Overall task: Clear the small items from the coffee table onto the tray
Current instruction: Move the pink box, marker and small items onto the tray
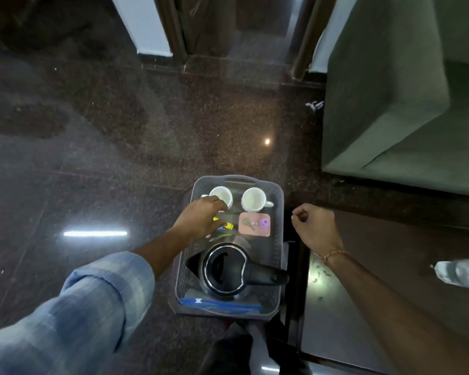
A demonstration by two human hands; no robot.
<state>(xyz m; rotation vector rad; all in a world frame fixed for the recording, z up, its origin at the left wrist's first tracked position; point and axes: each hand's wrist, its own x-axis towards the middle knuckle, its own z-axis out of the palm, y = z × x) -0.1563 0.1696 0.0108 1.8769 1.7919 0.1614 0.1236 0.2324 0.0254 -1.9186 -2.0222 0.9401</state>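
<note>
A grey perforated tray sits low, beside the dark coffee table. It holds two white cups, a pink dish with keys and a purple piece, a black kettle and a blue-edged clear bag. My left hand reaches into the tray, fingers down on a small yellow item just before the left cup; the grip itself is hidden. My right hand hovers between tray and table, fingers curled, holding nothing.
A clear plastic bottle lies on the coffee table at the right edge. A grey-green sofa stands at the far right. Dark polished floor stretches left and ahead. My shoes are just before the tray.
</note>
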